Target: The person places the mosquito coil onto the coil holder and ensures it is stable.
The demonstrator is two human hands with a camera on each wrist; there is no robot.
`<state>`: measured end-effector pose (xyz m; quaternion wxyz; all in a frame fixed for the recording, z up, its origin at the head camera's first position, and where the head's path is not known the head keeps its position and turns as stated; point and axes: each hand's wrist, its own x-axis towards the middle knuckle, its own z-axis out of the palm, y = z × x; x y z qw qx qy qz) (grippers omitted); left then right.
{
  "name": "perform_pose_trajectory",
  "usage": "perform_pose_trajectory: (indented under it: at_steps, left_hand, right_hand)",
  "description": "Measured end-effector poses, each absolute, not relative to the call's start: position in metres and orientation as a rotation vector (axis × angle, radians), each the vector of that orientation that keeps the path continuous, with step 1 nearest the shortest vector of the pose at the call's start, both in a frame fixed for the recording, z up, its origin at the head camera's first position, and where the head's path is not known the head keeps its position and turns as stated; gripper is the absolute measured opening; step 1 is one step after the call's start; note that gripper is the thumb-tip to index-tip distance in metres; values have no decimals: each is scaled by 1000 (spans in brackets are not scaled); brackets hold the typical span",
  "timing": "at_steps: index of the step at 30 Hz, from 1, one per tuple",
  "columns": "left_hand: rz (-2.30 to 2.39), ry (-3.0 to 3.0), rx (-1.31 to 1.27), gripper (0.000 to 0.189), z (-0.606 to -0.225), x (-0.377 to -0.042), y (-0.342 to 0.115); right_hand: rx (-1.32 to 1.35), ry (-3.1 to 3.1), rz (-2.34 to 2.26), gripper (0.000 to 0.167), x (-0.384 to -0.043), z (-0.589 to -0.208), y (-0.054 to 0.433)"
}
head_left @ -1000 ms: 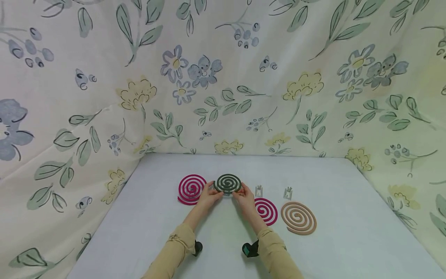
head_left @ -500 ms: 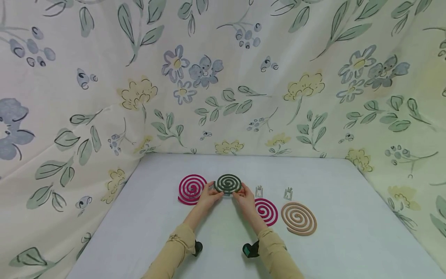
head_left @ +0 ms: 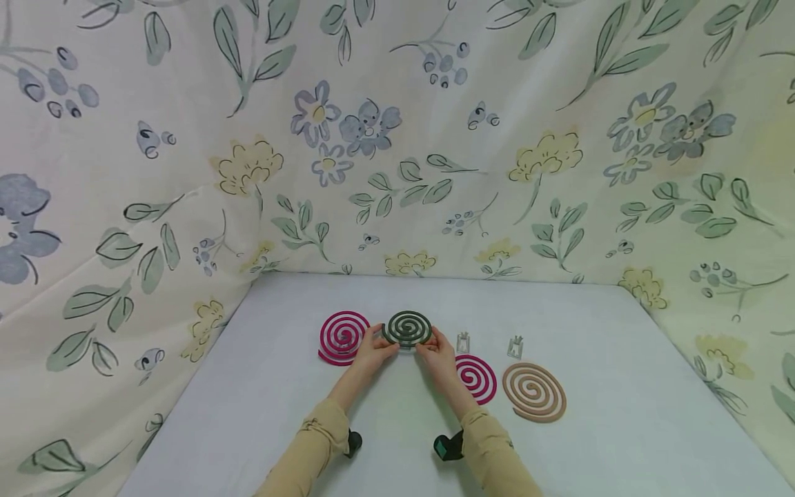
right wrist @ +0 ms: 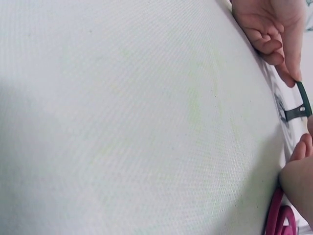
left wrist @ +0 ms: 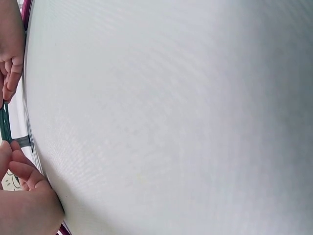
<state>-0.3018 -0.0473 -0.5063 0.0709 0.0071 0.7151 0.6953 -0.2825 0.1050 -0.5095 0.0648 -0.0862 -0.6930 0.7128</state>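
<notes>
Both hands hold a dark green mosquito coil [head_left: 406, 327] by its near rim, slightly above the white table. My left hand [head_left: 373, 351] pinches its left side, thumb in front; my right hand [head_left: 438, 353] pinches the right side. Under the coil is a small metal stand [right wrist: 296, 112], partly hidden by the coil and fingers. Whether the coil is fixed on it I cannot tell. In the left wrist view the green coil [left wrist: 5, 122] appears edge-on between the fingertips. Beside my left hand lies a pink coil [head_left: 335, 359], with a bit of metal showing at its centre.
A second pink coil [head_left: 477, 378] lies by my right wrist, partly covered by the forearm. To its right is a tan coil [head_left: 534, 392]. Two metal stands [head_left: 463, 342] stand behind these coils. A floral cloth [head_left: 397, 172] hangs beyond the table's far edge.
</notes>
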Motion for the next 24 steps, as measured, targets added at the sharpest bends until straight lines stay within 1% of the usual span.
perform_pose_trajectory:
  at_steps: [9, 18, 24]
  left_hand:
    - [2101, 2130, 51, 68, -508, -303, -48]
    - [2081, 2162, 17, 67, -507, -302, -48]
    - [2097, 2165, 40, 66, -507, -300, -48]
  right_hand:
    - [-300, -2095, 2146, 61, -285, -512, 107]
    - [-292, -2108, 2134, 61, -285, -513, 107]
    - [-294, -2113, 2137, 62, -285, -512, 107]
